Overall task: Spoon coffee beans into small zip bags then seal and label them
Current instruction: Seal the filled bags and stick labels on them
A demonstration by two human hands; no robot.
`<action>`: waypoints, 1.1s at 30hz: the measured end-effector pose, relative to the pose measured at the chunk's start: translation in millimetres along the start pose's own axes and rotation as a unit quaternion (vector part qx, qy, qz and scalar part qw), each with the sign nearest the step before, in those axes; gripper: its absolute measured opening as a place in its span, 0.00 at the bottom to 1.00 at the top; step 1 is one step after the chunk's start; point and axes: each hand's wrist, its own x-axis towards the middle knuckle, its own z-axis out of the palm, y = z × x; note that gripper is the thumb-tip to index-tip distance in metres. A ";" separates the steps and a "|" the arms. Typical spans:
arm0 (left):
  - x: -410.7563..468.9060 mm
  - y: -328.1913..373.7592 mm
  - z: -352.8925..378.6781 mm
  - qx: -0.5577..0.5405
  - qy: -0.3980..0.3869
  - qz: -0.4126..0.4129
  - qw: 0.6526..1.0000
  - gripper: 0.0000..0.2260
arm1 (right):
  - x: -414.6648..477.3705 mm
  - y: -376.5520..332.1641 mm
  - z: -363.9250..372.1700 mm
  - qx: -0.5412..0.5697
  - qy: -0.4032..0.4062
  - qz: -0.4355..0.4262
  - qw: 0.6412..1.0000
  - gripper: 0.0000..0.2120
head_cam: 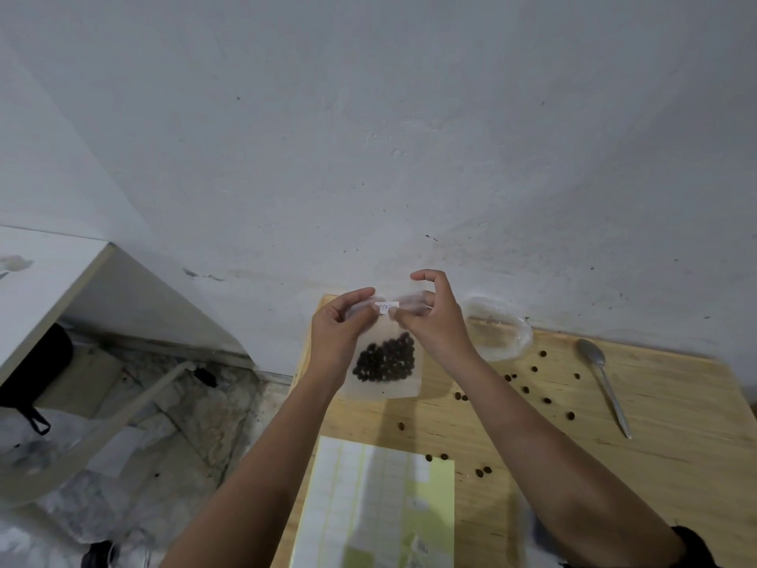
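The left hand [340, 321] and right hand [438, 317] each hold a pinching grip on the top of the zip bag [393, 389], one at either end of its small white label [387, 308]. The bag is held over the far end of the table [676, 444], coffee beans [385, 358] pooled low. Smooth the label from the middle outward (its writing is too small to read), keeping it off the zip line.

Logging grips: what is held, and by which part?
The left hand and right hand pinch the zip bag at its top edge, beside the white label.
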 end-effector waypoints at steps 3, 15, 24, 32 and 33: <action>1.3 -0.7 2.3 -0.013 -0.006 0.002 1.000 0.12 | 1.1 -0.5 -1.7 0.017 -0.013 0.013 1.000 0.25; 22.6 -34.5 -15.1 0.098 -0.016 -0.011 0.995 0.23 | -2.7 41.7 5.9 -0.016 0.018 0.036 0.999 0.17; 31.1 -67.6 -45.3 0.233 -0.001 -0.046 0.971 0.19 | 7.8 70.5 44.7 -0.128 0.007 0.070 0.989 0.20; 39.7 -85.4 -61.5 0.408 -0.034 -0.008 0.912 0.23 | 9.5 81.4 68.8 -0.250 -0.092 0.045 0.963 0.25; 40.5 -88.6 -62.4 0.424 -0.044 -0.014 0.904 0.24 | 9.7 82.7 70.1 -0.261 -0.105 0.045 0.959 0.26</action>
